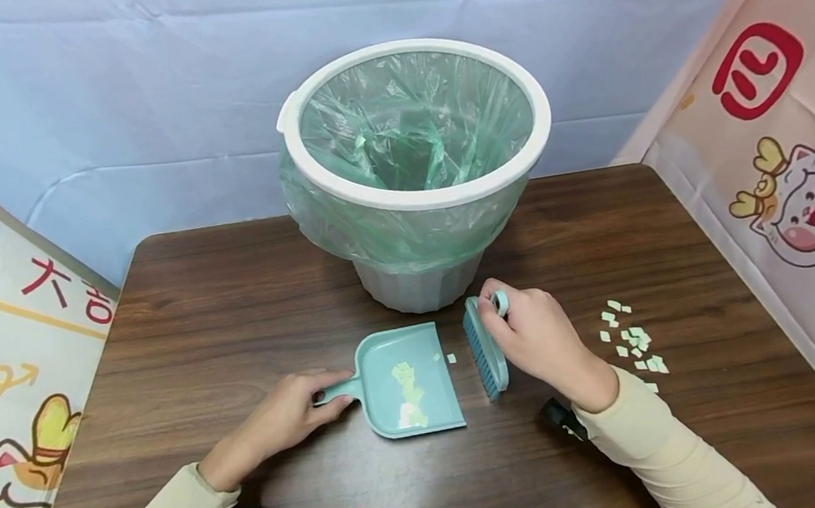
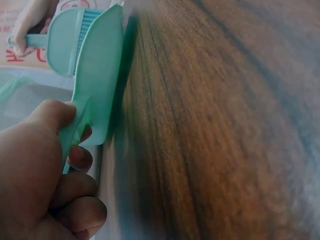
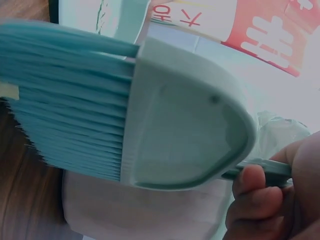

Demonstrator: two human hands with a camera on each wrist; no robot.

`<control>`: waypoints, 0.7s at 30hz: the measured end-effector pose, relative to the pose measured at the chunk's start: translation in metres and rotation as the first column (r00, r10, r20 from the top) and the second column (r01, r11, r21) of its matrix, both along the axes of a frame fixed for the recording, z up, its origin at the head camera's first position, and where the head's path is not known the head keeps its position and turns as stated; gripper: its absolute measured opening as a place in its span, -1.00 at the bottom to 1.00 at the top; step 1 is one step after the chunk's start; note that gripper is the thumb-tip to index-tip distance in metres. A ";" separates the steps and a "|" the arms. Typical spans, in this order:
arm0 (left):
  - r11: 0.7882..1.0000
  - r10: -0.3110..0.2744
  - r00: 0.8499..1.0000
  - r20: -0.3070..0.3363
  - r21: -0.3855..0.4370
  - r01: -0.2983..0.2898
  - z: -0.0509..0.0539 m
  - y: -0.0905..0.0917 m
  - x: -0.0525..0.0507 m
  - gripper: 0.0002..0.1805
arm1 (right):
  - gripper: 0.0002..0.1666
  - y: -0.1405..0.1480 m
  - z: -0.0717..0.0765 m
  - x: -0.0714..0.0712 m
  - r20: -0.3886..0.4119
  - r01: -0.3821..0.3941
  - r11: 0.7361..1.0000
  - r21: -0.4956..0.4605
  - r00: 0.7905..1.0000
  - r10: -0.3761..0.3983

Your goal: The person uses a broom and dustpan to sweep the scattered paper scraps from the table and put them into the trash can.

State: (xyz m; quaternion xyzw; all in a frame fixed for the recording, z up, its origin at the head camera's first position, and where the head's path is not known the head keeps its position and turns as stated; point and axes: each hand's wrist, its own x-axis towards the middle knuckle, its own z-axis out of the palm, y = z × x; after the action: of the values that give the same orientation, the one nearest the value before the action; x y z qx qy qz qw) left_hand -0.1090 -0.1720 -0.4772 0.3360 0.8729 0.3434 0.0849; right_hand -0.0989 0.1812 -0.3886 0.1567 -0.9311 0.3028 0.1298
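Note:
My left hand (image 1: pixel 297 413) grips the short handle of a light teal dustpan (image 1: pixel 383 374), which lies on the table with its open edge toward the right. Small pale-yellow paper scraps (image 1: pixel 408 392) are gathered on the pan, and one scrap (image 1: pixel 452 359) lies just outside its lip. In my right hand (image 1: pixel 540 331) is the handle of a matching hand brush (image 1: pixel 493 353), its blue bristles facing the dustpan a little way off. A scrap (image 3: pixel 9 91) shows at the bristle tips in the right wrist view. More paper scraps (image 1: pixel 636 341) are scattered right of the right hand.
A white trash bin (image 1: pixel 422 282) stands behind the dustpan, lined with a green plastic bag (image 1: pixel 420 236) under a white rim ring (image 1: pixel 423 196). The wooden table (image 1: pixel 232 307) is bounded by a pale cloth (image 1: pixel 172 105) behind and printed panels (image 1: pixel 789 160) at the sides.

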 end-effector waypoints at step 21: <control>0.999 -0.044 0.998 0.047 -0.013 0.044 0.004 0.002 -0.004 -0.63 | -0.77 -0.007 0.001 0.007 0.054 -0.082 0.961 -0.264 0.994 0.100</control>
State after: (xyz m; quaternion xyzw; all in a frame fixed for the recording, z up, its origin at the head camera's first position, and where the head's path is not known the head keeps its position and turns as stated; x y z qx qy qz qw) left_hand -0.1132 -0.1697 -0.4732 0.3464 0.8654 0.3433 0.1153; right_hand -0.0922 0.1743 -0.3881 0.1708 -0.8785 0.4337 0.1043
